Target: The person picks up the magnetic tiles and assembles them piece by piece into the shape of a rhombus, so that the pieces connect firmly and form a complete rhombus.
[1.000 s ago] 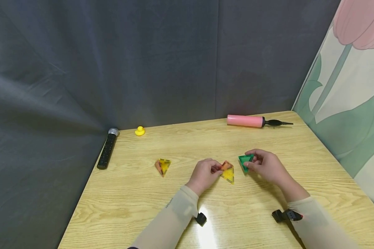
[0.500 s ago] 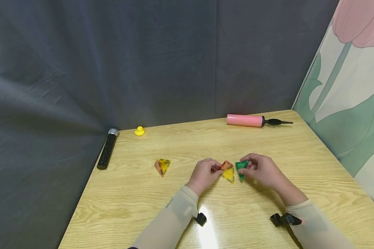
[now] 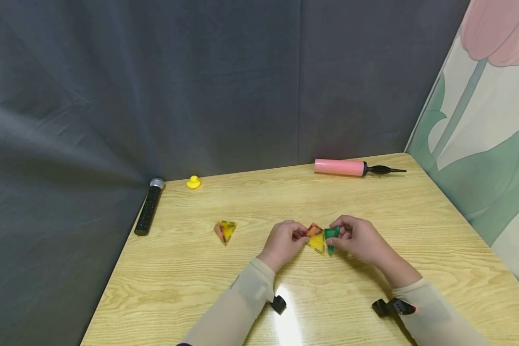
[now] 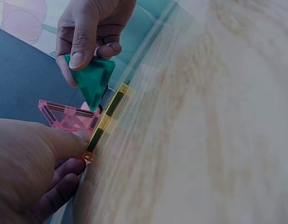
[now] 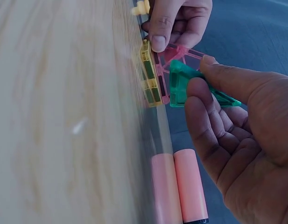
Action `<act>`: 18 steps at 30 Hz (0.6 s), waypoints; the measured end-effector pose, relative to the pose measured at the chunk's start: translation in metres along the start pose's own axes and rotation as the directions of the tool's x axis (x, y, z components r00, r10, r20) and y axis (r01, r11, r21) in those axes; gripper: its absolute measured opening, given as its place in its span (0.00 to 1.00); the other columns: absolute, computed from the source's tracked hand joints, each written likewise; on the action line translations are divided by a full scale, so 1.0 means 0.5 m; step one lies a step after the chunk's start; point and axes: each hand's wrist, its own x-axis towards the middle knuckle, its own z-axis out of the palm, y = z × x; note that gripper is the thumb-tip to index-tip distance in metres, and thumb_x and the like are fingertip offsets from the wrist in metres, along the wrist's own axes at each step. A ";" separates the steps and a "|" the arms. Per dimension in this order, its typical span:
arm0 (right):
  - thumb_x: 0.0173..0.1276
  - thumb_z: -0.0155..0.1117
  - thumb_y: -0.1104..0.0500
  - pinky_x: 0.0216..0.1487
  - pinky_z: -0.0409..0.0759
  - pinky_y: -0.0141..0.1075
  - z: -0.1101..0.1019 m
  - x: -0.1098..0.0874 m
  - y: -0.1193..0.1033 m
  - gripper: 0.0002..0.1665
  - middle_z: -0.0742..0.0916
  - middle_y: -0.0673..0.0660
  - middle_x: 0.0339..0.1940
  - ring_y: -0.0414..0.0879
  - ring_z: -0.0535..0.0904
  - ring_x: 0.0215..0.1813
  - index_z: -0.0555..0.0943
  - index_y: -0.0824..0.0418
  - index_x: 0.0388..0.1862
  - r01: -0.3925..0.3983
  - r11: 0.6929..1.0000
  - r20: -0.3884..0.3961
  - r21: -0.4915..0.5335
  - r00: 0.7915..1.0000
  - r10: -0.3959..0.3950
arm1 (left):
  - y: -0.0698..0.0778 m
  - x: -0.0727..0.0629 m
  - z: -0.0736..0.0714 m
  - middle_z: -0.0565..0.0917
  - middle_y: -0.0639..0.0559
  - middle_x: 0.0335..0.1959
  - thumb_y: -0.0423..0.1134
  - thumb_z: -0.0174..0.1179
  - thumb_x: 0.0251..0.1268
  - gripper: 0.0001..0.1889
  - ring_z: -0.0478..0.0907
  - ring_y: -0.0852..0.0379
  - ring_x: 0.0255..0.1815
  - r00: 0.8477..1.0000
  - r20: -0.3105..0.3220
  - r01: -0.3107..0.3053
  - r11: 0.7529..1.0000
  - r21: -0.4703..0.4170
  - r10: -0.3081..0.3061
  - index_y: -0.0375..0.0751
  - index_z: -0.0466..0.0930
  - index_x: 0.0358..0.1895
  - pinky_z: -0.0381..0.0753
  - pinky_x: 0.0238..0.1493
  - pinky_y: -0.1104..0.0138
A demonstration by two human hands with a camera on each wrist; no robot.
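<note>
My left hand [image 3: 284, 244] pinches the near left side of a pair of translucent magnetic tiles. The yellow triangular tile [image 4: 106, 122] lies flat on the table, and a pink-orange tile [image 4: 69, 116] stands up from its edge. Between thumb and fingers my right hand [image 3: 360, 241] holds a green triangular magnetic tile [image 5: 179, 84]. That tile is tilted, one corner down, at the right edge of the pair; whether it touches cannot be told. A second yellow and orange tile pair [image 3: 226, 232] sits on the table to the left, apart from both hands.
Along the back of the wooden table [image 3: 177, 269] lie a pink hand pump [image 3: 340, 167] at right and a yellow rubber duck [image 3: 193, 182] at left. A black toy microphone [image 3: 149, 207] lies by the left edge. A dark curtain [image 3: 225, 86] hangs behind.
My right hand has moved left and slightly nearer, bringing the green tile from a clear gap right up beside the yellow and pink-orange pair. My left hand has kept its place.
</note>
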 end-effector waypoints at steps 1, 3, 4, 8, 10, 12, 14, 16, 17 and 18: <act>0.64 0.81 0.62 0.24 0.77 0.34 0.001 0.000 0.000 0.18 0.82 0.54 0.31 0.46 0.77 0.28 0.83 0.63 0.49 0.000 1.000 0.000 -0.002 1.000 0.000 | 0.000 0.000 0.000 0.83 0.65 0.36 0.39 0.74 0.67 0.04 0.78 0.74 0.34 1.000 0.000 0.000 1.000 0.001 0.000 0.49 0.91 0.42 0.79 0.38 0.79; 0.63 0.81 0.62 0.24 0.77 0.34 0.002 0.000 0.001 0.18 0.82 0.54 0.31 0.46 0.77 0.28 0.83 0.63 0.49 0.001 1.000 0.002 -0.002 1.000 -0.001 | 0.000 0.000 0.001 0.83 0.65 0.36 0.39 0.74 0.67 0.04 0.78 0.74 0.34 1.000 0.000 0.000 1.000 0.002 0.000 0.49 0.91 0.42 0.79 0.38 0.79; 0.63 0.81 0.62 0.24 0.77 0.34 0.003 0.000 0.002 0.18 0.82 0.54 0.31 0.46 0.76 0.28 0.83 0.63 0.49 0.001 1.000 0.003 -0.002 1.000 -0.001 | -0.001 0.000 0.001 0.83 0.65 0.36 0.39 0.74 0.68 0.04 0.78 0.74 0.34 1.000 0.000 -0.001 1.000 0.003 0.001 0.49 0.91 0.42 0.79 0.38 0.79; 0.62 0.81 0.62 0.23 0.77 0.33 0.007 0.002 0.002 0.19 0.82 0.54 0.31 0.46 0.77 0.28 0.83 0.63 0.48 -0.004 1.000 0.005 -0.001 1.000 0.004 | -0.002 0.000 0.000 0.83 0.66 0.37 0.39 0.74 0.68 0.04 0.78 0.74 0.35 1.000 0.002 -0.003 1.000 0.003 0.003 0.50 0.90 0.42 0.79 0.38 0.79; 0.63 0.81 0.62 0.23 0.77 0.33 0.009 0.002 0.003 0.19 0.82 0.54 0.31 0.46 0.77 0.28 0.83 0.64 0.48 -0.001 1.000 0.011 0.001 1.000 0.001 | -0.002 0.000 0.001 0.84 0.66 0.37 0.38 0.74 0.68 0.04 0.78 0.74 0.35 1.000 0.004 -0.006 1.000 0.000 0.006 0.50 0.90 0.42 0.79 0.38 0.79; 0.63 0.81 0.62 0.23 0.77 0.33 0.012 0.003 0.003 0.19 0.83 0.54 0.32 0.45 0.77 0.28 0.83 0.64 0.48 0.004 1.000 0.013 0.002 1.000 -0.004 | -0.002 0.000 0.001 0.84 0.65 0.37 0.38 0.74 0.67 0.04 0.78 0.74 0.35 1.000 0.005 -0.009 1.000 -0.004 0.009 0.49 0.91 0.42 0.79 0.38 0.79; 0.63 0.81 0.62 0.24 0.77 0.33 0.015 0.004 0.004 0.18 0.83 0.53 0.32 0.45 0.77 0.28 0.83 0.64 0.48 0.011 1.000 0.015 -0.001 1.000 -0.011 | -0.003 0.000 0.002 0.84 0.65 0.37 0.37 0.74 0.67 0.04 0.78 0.74 0.35 1.000 0.006 -0.012 1.000 -0.008 0.012 0.49 0.91 0.43 0.79 0.38 0.79; 0.63 0.81 0.62 0.24 0.77 0.34 0.017 0.004 0.004 0.17 0.83 0.53 0.32 0.45 0.77 0.28 0.83 0.63 0.47 0.011 1.000 0.013 -0.001 1.000 -0.011 | -0.003 0.000 0.003 0.84 0.64 0.37 0.37 0.74 0.67 0.05 0.78 0.73 0.35 1.000 0.007 -0.013 1.000 -0.010 0.013 0.49 0.91 0.43 0.79 0.38 0.79; 0.63 0.81 0.62 0.24 0.77 0.34 0.017 0.004 0.005 0.17 0.83 0.53 0.32 0.46 0.77 0.28 0.83 0.63 0.47 0.012 1.000 0.010 -0.003 1.000 -0.012 | -0.003 0.000 0.003 0.84 0.64 0.37 0.37 0.74 0.67 0.05 0.78 0.73 0.35 1.000 0.008 -0.013 1.000 -0.009 0.013 0.49 0.91 0.43 0.79 0.38 0.79; 0.63 0.81 0.62 0.24 0.77 0.34 0.018 0.004 0.005 0.17 0.83 0.53 0.32 0.46 0.77 0.28 0.83 0.63 0.47 0.010 1.000 0.009 -0.004 1.000 -0.010 | -0.003 0.000 0.003 0.84 0.64 0.37 0.37 0.74 0.67 0.05 0.78 0.73 0.35 1.000 0.009 -0.012 1.000 -0.011 0.012 0.49 0.91 0.43 0.79 0.38 0.79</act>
